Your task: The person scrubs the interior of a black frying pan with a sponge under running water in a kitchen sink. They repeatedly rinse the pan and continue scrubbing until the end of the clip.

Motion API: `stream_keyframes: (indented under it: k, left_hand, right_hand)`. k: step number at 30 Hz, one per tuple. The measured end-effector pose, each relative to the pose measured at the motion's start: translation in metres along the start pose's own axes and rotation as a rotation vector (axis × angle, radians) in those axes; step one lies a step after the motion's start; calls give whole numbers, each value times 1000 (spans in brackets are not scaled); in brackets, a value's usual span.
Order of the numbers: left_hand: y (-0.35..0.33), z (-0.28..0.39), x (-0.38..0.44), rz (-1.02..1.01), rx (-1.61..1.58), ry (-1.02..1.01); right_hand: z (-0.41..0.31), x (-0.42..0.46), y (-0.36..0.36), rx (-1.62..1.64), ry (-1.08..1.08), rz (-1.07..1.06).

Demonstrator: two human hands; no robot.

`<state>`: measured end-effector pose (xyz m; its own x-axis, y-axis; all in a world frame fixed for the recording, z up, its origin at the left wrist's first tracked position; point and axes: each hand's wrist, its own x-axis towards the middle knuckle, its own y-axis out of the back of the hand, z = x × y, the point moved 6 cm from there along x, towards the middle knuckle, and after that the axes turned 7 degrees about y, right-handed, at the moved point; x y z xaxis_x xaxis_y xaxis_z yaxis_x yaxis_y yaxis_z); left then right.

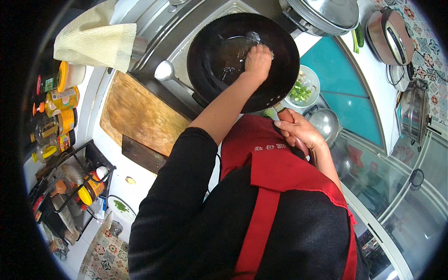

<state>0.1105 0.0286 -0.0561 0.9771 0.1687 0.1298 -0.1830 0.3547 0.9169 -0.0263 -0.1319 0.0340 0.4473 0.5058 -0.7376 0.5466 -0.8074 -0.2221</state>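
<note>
A large dark wok (217,45) is tilted over a stainless steel sink (182,59), with a wet sheen and a little water inside. My left hand (258,63) reaches down into it, fingertips against the inner wall; whether something is under the fingers is hidden. Around the wok's wooden handle (286,115) my right hand (297,131) is closed, close to my red apron (241,140). A metal ladle (164,70) lies at the sink's left edge. Just right of the wok is a white bowl (316,87) with chopped greens (300,91).
To the left, a wooden cutting board (140,108) bears a cleaver (143,153) at its near edge. Sauce bottles (63,101) and a wire rack (70,185) line the far left. At right are a steel pan (324,122), a lidded pot (329,14) and a rice cooker (388,38).
</note>
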Motion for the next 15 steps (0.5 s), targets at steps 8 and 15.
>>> stream_keyframes:
  k: [8, 15]
  left_hand:
    - [-7, 4, -11, -45, 22, -21]
    - [7, 7, -22, -202, -82, -73]
  right_hand:
    - [-2, 1, -2, 17, 4, -13]
    - [-3, 0, -1, 33, -19, 6]
